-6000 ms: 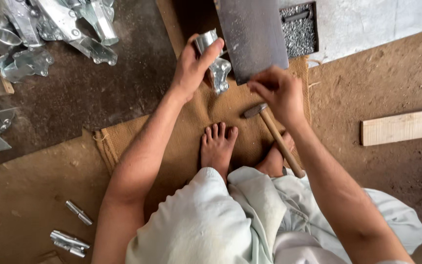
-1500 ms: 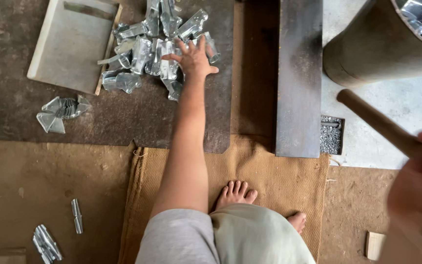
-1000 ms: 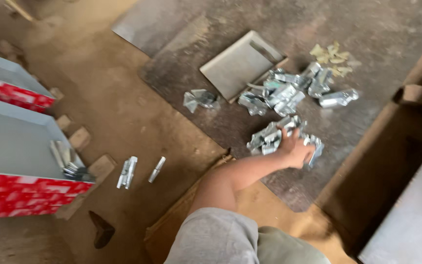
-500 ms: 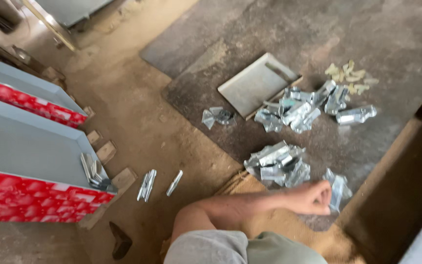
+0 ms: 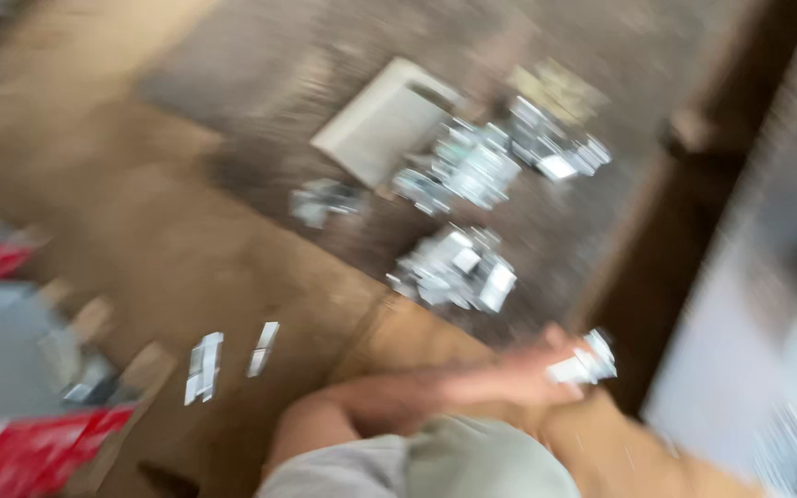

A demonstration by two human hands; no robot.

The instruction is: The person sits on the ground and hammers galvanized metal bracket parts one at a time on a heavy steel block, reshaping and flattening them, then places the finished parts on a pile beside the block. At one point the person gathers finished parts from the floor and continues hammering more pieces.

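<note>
The view is blurred by motion. My left hand (image 5: pixel 532 369) is low in the frame, above the brown mat (image 5: pixel 398 341), and is closed on a shiny metal piece (image 5: pixel 585 362). Just beyond it lies a small heap of similar metal pieces (image 5: pixel 454 267) on the dark mat (image 5: pixel 260 138). A larger heap (image 5: pixel 509 157) lies further off, beside a flat grey tray (image 5: pixel 385 118). My right hand is out of view.
Two small metal strips (image 5: pixel 228 355) lie on the dirt floor at the left. Red and grey boxes (image 5: pixel 11 443) stand at the lower left. A dark wooden beam (image 5: pixel 684 203) runs along the right, with a pale surface (image 5: pixel 749 369) beyond it.
My left hand has drawn back from the heap toward my body, with a metal piece in it. The camera has swung right, so the boxes have slid to the left edge.
</note>
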